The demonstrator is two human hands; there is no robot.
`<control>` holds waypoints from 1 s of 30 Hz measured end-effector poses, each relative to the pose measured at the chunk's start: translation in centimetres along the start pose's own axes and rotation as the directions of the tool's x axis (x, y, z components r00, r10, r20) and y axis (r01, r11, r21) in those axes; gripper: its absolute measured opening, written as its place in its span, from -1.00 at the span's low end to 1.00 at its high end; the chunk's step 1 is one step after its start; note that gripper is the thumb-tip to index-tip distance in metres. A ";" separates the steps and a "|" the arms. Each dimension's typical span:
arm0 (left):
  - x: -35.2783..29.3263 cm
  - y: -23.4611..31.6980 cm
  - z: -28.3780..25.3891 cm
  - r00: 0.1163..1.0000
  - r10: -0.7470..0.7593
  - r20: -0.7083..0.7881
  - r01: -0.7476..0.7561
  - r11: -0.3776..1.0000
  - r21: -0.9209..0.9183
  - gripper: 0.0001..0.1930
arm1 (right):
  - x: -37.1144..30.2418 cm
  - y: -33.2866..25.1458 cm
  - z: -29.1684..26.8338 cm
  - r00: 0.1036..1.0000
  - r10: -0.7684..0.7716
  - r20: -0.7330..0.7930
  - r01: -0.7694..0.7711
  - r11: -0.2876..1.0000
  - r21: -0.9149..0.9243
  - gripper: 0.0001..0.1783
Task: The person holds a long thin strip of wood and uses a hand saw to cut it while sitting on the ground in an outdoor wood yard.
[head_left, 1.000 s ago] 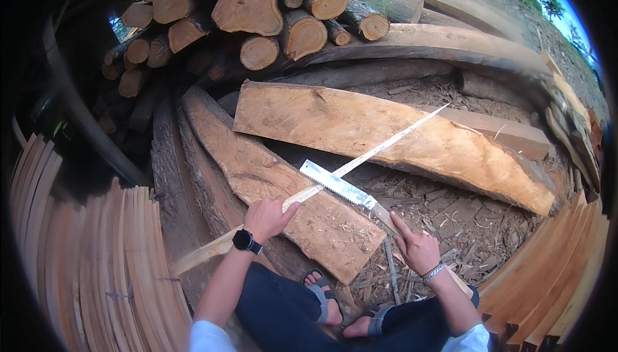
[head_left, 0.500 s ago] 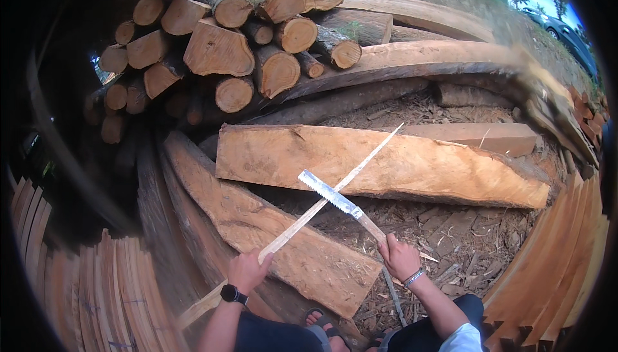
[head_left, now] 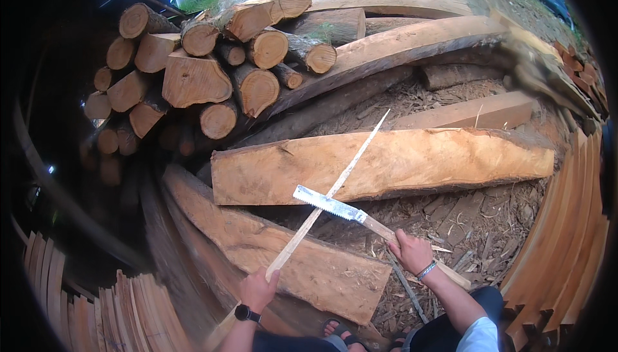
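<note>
My left hand (head_left: 259, 289) is wrapped round a long thin wooden stick (head_left: 293, 244) that narrows to a ragged point at its far end. The stick slants up and to the right, its lower end passing behind my left wrist. In my right hand (head_left: 412, 253) is the wooden handle of a hand saw (head_left: 329, 204). The saw's pale toothed blade crosses the stick near its middle, with the teeth facing down and toward me. Behind the crossing lies a thick sawn plank (head_left: 386, 162); another broad plank (head_left: 302, 262) lies under the stick.
Cut logs (head_left: 196, 80) are piled at the back left. A long curved timber (head_left: 412, 43) stretches across the back. Stacks of sawn strips stand at the left (head_left: 138, 313) and the right (head_left: 557, 236). Bark and wood chips (head_left: 460, 220) cover the ground.
The saw has slid along its length toward the lower right relative to the stick, so the stick now crosses nearer the blade's tip. Both hands still grip. The head view has tilted.
</note>
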State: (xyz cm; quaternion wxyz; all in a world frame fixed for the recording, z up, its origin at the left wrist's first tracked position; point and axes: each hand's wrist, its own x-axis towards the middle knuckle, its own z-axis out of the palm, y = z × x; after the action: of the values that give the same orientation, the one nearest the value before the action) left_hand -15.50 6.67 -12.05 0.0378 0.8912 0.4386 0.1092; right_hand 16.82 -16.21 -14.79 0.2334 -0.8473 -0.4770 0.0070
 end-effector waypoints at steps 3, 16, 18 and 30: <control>0.5 -0.1 0.2 1.000 -0.003 -0.023 0.003 1.000 -0.008 -0.49 | -0.9 -1.0 0.1 1.000 0.014 0.010 -0.015 0.999 0.050 -0.58; 0.3 1.6 -0.8 0.992 0.048 -0.119 -0.057 0.996 -0.070 -0.54 | -1.8 0.4 0.9 0.933 -0.148 0.328 -0.133 0.704 0.697 -0.60; 0.5 1.1 -0.7 0.987 0.064 -0.150 -0.077 0.994 -0.077 -0.55 | -2.4 -0.6 0.8 0.953 -0.210 0.219 0.026 0.775 0.631 -0.59; 0.3 1.7 -1.6 0.974 0.065 -0.219 -0.096 0.987 -0.132 -0.54 | -4.3 -3.2 -1.6 0.993 -0.118 -0.029 0.121 0.986 0.113 -0.51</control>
State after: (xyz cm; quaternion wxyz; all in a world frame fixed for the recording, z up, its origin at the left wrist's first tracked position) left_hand -14.36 5.85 -10.14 0.0489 0.8864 0.3948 0.2369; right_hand 12.26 -18.89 -13.01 0.2869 -0.8024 -0.5232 0.0110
